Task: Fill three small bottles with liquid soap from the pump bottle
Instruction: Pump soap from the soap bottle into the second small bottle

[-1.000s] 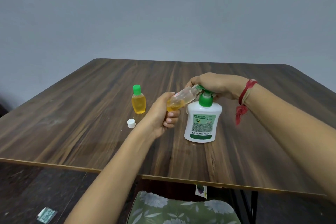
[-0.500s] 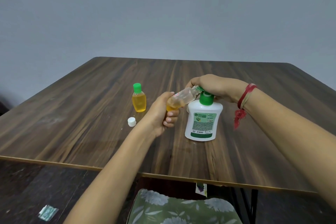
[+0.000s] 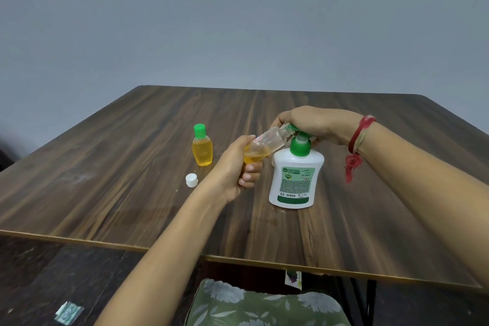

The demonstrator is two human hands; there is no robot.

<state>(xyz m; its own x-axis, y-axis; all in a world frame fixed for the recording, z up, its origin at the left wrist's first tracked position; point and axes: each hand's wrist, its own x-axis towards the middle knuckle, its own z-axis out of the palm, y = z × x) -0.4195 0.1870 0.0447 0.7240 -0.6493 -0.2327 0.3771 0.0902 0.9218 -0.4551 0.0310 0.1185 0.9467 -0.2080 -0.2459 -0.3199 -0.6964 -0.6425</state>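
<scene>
A white pump bottle [image 3: 295, 178] with a green pump stands upright on the wooden table [image 3: 132, 180]. My right hand [image 3: 315, 124] lies over the pump head and covers most of it. My left hand [image 3: 238, 167] grips a small clear bottle [image 3: 264, 144], tilted with its open mouth up against the pump's nozzle; yellow soap pools in its lower end. A second small bottle [image 3: 203, 149], full of yellow soap and shut with a green cap, stands to the left. A loose white cap [image 3: 191, 180] lies in front of that one.
The table's near edge runs across the lower part of the view, with a floral cushion [image 3: 264, 304] below it. A red thread band [image 3: 357, 145] hangs from my right wrist. Dark floor lies to the lower left.
The pump head dipped under my right hand and has come back up a little. The tilted small bottle stays at the nozzle in my left hand.
</scene>
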